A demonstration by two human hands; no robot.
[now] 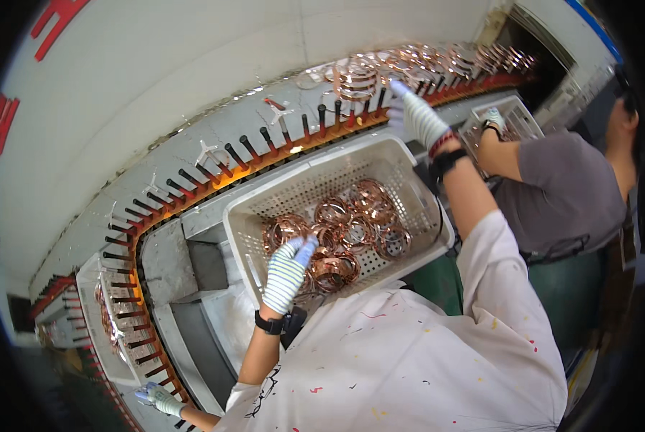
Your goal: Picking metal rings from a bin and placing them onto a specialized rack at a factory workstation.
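1. Head view; landmark: the white perforated basket (315, 183) before the wearer.
2. Copper-coloured rings (334, 272) lie loose in the basket, bunched mostly toward its middle and near side.
3. Left hand (288, 275), striped glove, inside the basket at its near-left part, fingers extended at the rings. Cannot tell whether any is gripped.
4. Right hand (417, 119) stretched beyond the basket's far-right corner, near the black-tipped pegs (247, 147); fingers blurred, grasp cannot be told.
5. More rings, the ring heap (355, 85), beyond the basket, past the pegs.
6. Step, my reading: handling rings between basket and peg line; direction unclear.
7. Next move, judged: left fingers would need to separate rings from the tangle; right hand needs clearance around the pegs beyond the basket.
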